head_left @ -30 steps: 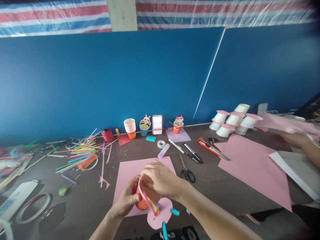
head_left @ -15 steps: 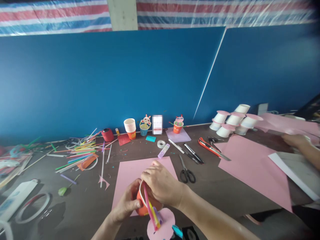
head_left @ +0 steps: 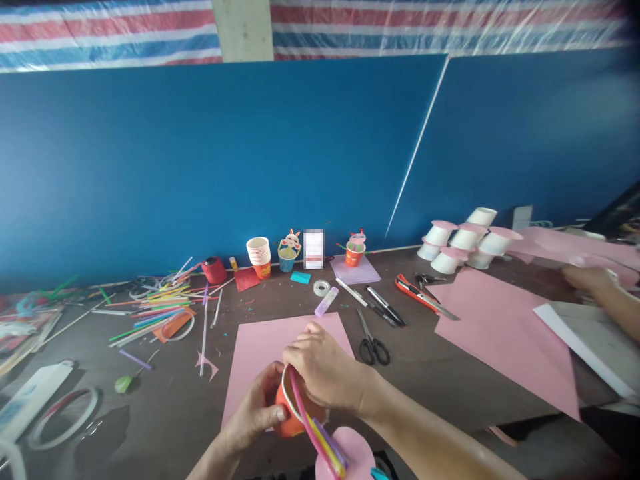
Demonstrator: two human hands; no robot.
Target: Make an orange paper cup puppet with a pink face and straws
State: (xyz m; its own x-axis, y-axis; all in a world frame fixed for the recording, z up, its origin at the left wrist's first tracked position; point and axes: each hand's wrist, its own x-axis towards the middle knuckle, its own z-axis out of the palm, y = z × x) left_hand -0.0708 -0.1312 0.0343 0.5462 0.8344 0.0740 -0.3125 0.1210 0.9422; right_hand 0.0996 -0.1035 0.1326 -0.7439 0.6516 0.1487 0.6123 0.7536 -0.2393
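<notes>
My left hand (head_left: 255, 410) grips the side of an orange paper cup (head_left: 286, 419) with a white rim, held over a pink paper sheet (head_left: 260, 347) near the table's front edge. My right hand (head_left: 327, 370) covers the cup's mouth from above, fingers curled on its rim and on a bundle of coloured straws (head_left: 320, 440) that sticks out toward me. A pink flower-shaped paper cutout (head_left: 357, 457) hangs at the straws' near end.
Black scissors (head_left: 371, 343), a glue stick (head_left: 327, 301), a tape roll (head_left: 322, 288), pens and an orange cutter (head_left: 417, 297) lie beyond the sheet. Loose straws (head_left: 155, 310) litter the left. Stacked cups (head_left: 260, 256), white cups (head_left: 463, 240) stand at the back. Another person's hand (head_left: 590, 280) works over pink paper at right.
The cup has tilted and the straws with the pink cutout have swung lower and rightward toward the frame's bottom edge. My hands have shifted slightly toward me.
</notes>
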